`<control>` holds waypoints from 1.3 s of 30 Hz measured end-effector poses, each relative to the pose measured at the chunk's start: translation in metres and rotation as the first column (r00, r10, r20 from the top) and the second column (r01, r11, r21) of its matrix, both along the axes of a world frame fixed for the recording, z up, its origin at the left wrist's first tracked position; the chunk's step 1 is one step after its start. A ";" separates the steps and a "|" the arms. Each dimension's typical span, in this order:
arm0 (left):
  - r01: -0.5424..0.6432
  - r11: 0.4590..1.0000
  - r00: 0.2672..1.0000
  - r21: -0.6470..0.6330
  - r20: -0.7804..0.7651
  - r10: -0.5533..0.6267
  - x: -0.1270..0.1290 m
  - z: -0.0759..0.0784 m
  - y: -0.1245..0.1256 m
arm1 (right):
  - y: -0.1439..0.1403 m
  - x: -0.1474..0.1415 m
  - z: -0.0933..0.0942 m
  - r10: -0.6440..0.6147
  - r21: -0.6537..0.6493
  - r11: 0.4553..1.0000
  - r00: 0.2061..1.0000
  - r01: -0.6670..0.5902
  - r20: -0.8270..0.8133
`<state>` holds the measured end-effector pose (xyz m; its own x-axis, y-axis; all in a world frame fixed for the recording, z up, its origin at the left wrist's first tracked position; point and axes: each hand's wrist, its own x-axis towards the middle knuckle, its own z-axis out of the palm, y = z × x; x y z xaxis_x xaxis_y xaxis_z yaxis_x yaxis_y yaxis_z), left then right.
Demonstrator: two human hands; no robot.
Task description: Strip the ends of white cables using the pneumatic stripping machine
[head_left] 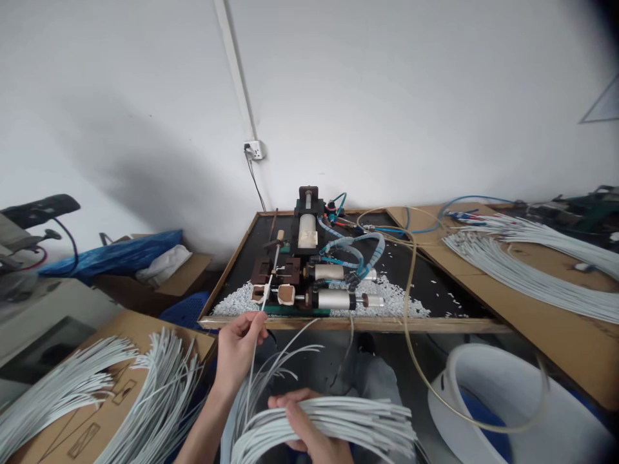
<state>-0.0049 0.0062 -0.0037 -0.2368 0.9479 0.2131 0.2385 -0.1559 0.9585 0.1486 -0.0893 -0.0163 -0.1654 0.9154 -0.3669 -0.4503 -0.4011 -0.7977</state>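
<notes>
Between the thumb and fingers of my left hand (pixel 243 338) is one white cable (pixel 265 298), pinched just in front of the bench edge. Its far end runs up into the jaws of a pneumatic machine (pixel 290 274) with metal cylinders. My right hand (pixel 309 422) is wrapped round a thick bundle of white cables (pixel 362 419) over my lap, thumb on top. Several loose cable ends stick out from the bundle toward the bench. The tip of the cable inside the machine is hard to make out.
Small white offcuts (pixel 391 299) lie heaped on the black bench top around the machine. More cable bundles rest on cardboard at left (pixel 149 399) and right (pixel 532 258). A white bin (pixel 449 393) stands at lower right, with a yellowish hose (pixel 411 322) looping across it.
</notes>
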 end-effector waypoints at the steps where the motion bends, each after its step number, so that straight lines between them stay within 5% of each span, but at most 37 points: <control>1: -0.002 1.000 1.000 0.000 -0.005 0.002 -0.001 -0.001 0.001 | 0.000 0.000 0.001 -0.004 0.005 1.000 1.000 0.004 -0.017; 39: -0.041 0.999 0.994 -0.008 -0.101 0.040 0.003 -0.014 0.017 | 0.003 0.003 0.005 0.035 -0.020 0.999 0.998 -0.034 0.042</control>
<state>-0.0018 0.0231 -0.0181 -0.2529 0.9402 0.2281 0.3400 -0.1344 0.9308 0.1520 -0.0866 -0.0113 -0.1807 0.9022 -0.3917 -0.4015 -0.4312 -0.8080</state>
